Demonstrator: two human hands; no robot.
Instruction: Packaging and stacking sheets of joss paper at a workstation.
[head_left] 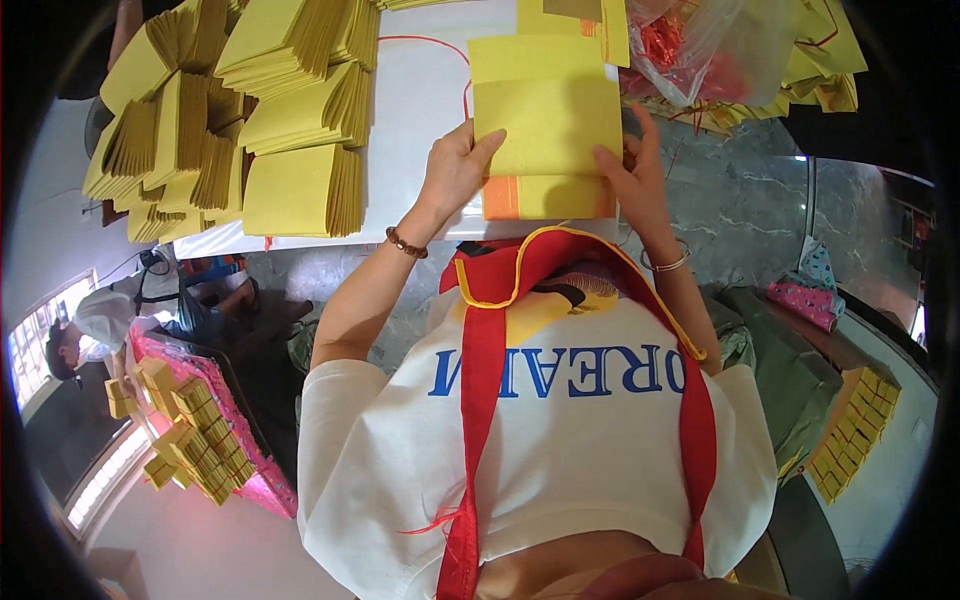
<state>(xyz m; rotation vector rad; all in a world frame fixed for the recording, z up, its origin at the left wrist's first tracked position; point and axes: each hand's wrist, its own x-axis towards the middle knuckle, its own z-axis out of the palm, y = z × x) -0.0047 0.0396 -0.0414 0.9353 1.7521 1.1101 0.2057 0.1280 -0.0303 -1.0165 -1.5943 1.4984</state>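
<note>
A piece of folded yellow paper (545, 125), with an orange patch along its near edge, lies between my two hands over the white table's near edge. My left hand (460, 165) grips its left side, thumb on top and the other fingers hidden beneath or behind. At the right side my right hand (637, 172) pinches it, the thumb lying on the paper and the index finger raised along the edge. Whether it is one sheet or several layers, I cannot tell. More yellow paper (575, 10) shows just beyond it.
Several bundles of folded yellow paper (300, 190) are piled on the left of the white table (415, 95). A red string (430, 40) curves across the top. Clear plastic bags (700, 50) sit at far right. Another person (100, 315) is by a pink-covered table (265, 455) at left.
</note>
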